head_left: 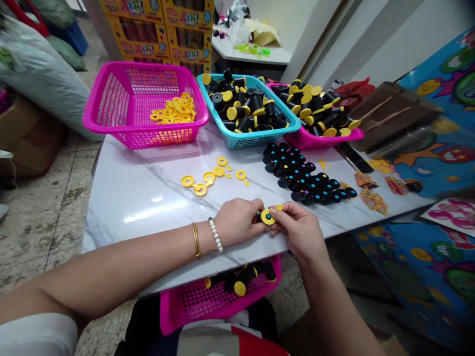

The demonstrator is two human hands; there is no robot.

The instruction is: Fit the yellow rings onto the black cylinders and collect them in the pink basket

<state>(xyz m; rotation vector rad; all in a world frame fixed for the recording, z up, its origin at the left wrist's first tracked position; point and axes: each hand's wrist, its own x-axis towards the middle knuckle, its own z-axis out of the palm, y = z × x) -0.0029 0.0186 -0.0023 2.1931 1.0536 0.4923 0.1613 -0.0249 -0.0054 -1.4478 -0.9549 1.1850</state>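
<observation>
White marble-look table [133,180] has, along back L to R, pink basket [126,139] w/ yellow tabbed pcs [178,110], teal basket [241,139] and 2nd pink basket [315,142], both heaped w/ blk/yellow cylinders [247,106]; blk pcs in rows [300,179] lie R of ctr. Nr front edge, L hand [237,220] grips blk cyl. [259,216], mostly hidden by fingers, while R hand [302,230] pinches yellow tabbed ring [263,217] at cyl. end, blue dot [268,216] visible mid-ring.

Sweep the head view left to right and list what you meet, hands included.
Bright pink plastic basket of yellow pieces, left hand, yellow ring with a tab, right hand, black flat rectangular slab, pink-and-white printed sheet.
</observation>
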